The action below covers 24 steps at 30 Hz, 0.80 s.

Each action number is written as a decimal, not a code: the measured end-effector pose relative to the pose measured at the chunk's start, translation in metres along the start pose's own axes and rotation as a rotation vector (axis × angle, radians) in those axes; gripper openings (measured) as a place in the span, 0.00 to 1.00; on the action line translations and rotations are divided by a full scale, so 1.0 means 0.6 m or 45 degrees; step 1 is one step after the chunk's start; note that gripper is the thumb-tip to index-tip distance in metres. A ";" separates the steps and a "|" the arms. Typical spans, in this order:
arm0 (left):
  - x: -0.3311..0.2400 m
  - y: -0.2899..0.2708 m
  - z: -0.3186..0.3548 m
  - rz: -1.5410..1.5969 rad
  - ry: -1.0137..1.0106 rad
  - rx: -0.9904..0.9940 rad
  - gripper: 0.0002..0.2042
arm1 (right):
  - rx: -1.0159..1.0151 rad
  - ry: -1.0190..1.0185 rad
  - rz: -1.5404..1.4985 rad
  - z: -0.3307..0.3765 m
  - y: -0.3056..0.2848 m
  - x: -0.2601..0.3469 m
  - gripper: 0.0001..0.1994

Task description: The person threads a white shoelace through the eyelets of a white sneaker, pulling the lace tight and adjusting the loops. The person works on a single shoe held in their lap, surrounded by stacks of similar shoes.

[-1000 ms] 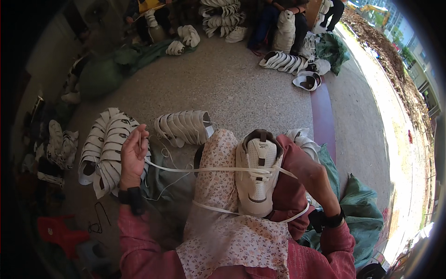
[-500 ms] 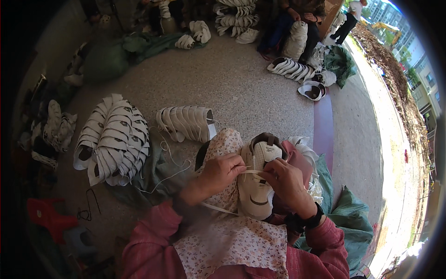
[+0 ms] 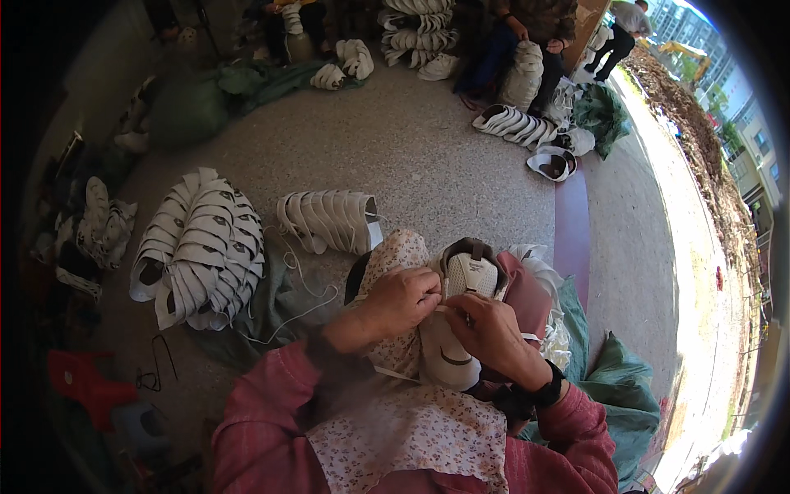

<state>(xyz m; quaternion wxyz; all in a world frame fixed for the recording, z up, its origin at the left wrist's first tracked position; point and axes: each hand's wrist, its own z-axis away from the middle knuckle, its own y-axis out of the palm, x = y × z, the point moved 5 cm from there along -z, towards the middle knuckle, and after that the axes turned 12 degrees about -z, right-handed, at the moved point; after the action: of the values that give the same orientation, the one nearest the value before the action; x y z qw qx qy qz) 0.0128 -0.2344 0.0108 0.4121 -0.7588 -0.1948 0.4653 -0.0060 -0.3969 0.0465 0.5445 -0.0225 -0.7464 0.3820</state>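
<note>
A white and beige shoe upper (image 3: 448,368) rests in my lap on a floral apron (image 3: 411,436), its toe toward me and its brown-lined opening away. Over its lacing area both hands are close together. My left hand (image 3: 403,298), at the left edge of the shoe, pinches a white shoelace (image 3: 445,308). The fingers of my right hand (image 3: 491,331) are closed on the same lace above the vamp and hide part of the eyelets. One loose lace end hangs past the right hand, and another strand crosses the apron below the left wrist.
Nested white shoe uppers (image 3: 206,251) stand in a large bundle on the floor at left, a smaller row (image 3: 329,221) beside my knee. Green sacks (image 3: 621,387) lie at right, a red stool (image 3: 82,387) at lower left. A seated person (image 3: 535,33) handles uppers at the back.
My hands have drawn closer together over the shoe, the right one moving slightly left and down. A lace end now shows right of my right hand. The person outside bends forward.
</note>
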 end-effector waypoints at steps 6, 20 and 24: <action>-0.041 -0.080 -0.049 -0.236 0.620 -0.141 0.18 | -0.079 -0.032 0.212 -0.027 -0.065 0.022 0.05; 0.010 -0.043 -0.076 0.262 0.337 0.396 0.10 | 0.158 -0.400 0.431 -0.067 -0.016 0.000 0.06; 0.034 -0.024 -0.081 0.602 0.150 0.629 0.09 | -0.179 -0.294 0.813 -0.066 -0.166 0.024 0.05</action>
<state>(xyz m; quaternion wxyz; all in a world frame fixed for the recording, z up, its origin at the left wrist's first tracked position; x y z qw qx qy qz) 0.0663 -0.2335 0.0225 0.4746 -0.6858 0.1289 0.5364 0.0589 -0.4394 0.1219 0.3065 -0.2492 -0.7829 0.4807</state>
